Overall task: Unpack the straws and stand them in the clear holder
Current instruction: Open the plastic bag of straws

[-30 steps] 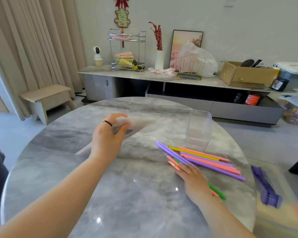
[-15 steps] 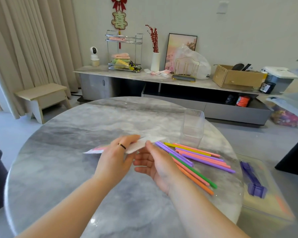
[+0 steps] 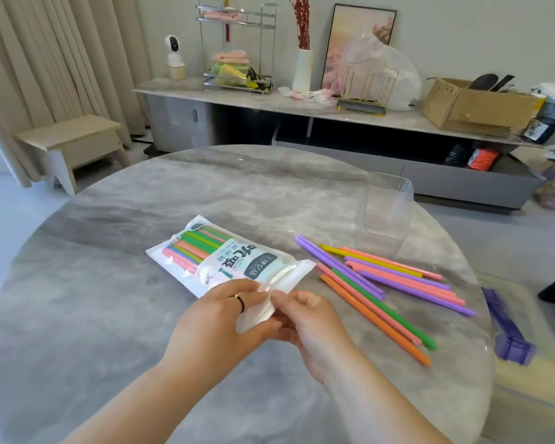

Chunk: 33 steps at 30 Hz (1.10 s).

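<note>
A white plastic straw packet (image 3: 225, 262) with coloured straws inside lies on the round marble table (image 3: 116, 315). My left hand (image 3: 215, 318) and my right hand (image 3: 308, 325) both pinch its near open end, thumbs together on the clear flap. Several loose straws (image 3: 388, 283), purple, pink, yellow, green and orange, lie flat on the table to the right of the packet. The clear holder (image 3: 386, 209) stands upright and empty beyond the loose straws, near the far right edge of the table.
A clear bin (image 3: 532, 379) with a purple plastic piece (image 3: 507, 328) sits low beside the table's right edge. A wooden stool (image 3: 68, 145) stands at the far left. A long sideboard (image 3: 302, 113) with a cardboard box and rack runs along the wall.
My left hand brought the packet from the far middle of the table towards me. My right hand left the loose straws and now grips the packet's open end too.
</note>
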Motion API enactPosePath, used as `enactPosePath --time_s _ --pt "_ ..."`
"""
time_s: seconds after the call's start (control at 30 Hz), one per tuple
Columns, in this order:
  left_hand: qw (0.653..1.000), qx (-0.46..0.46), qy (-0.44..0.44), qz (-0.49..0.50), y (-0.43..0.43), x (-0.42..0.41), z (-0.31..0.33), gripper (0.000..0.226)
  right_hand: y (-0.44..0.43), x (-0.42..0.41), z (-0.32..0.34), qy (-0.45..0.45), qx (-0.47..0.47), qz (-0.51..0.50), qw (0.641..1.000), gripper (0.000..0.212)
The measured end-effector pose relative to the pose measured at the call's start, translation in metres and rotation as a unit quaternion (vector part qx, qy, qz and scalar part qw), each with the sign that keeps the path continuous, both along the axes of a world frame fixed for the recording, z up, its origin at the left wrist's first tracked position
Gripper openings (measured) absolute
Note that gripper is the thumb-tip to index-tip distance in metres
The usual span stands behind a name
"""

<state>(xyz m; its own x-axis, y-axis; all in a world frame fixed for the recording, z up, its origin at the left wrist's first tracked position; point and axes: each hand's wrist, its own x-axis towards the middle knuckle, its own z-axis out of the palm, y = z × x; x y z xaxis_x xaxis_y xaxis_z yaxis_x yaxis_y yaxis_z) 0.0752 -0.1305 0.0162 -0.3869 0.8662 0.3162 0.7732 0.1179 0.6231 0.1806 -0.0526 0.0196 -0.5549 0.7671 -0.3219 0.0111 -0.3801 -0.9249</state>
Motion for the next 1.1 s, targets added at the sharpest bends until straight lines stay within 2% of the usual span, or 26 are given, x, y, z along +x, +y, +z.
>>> enactPosePath --time_s 0.1,0.13,0.2,0.3,0.47,0.57,0.63,0.87,1.1 --pt "0.998 -0.018 0.067 0.001 -0.001 -0.001 0.004 0.03 -0.006 -0.007 -0.008 -0.01 0.019 0.027 0.999 0.019" --pt "0.994 -0.01 0.11 0.001 0.0 -0.001 0.003 0.032 -0.008 -0.007 -0.009 -0.006 0.023 0.031 0.999 0.021" --pt "0.991 0.006 0.136 -0.001 0.002 0.001 0.005 0.025 -0.01 -0.007 -0.01 -0.003 0.028 0.036 0.999 0.03" --pt "0.995 0.003 0.102 0.001 0.002 -0.003 0.004 0.008 -0.011 -0.008 -0.011 -0.016 0.051 0.043 0.998 0.037" --pt "0.999 0.02 0.036 0.023 -0.001 -0.007 0.002 0.016 -0.012 -0.008 -0.009 -0.005 0.085 0.038 0.996 0.039" --pt "0.998 0.029 0.043 0.026 -0.002 -0.008 0.002 0.023 -0.013 -0.008 -0.01 0.004 0.09 0.031 0.995 0.036" --pt "0.997 0.031 0.059 0.031 -0.002 -0.009 0.002 0.019 -0.013 -0.007 -0.01 0.012 0.085 0.028 0.996 0.036" --pt "0.999 0.036 -0.023 0.035 0.0 -0.016 -0.005 0.031 -0.015 -0.008 -0.01 0.023 0.076 0.031 0.996 0.037" --pt "0.998 0.044 -0.027 0.043 -0.001 -0.013 -0.004 0.029 -0.014 -0.008 -0.013 0.025 0.081 0.033 0.996 0.035"
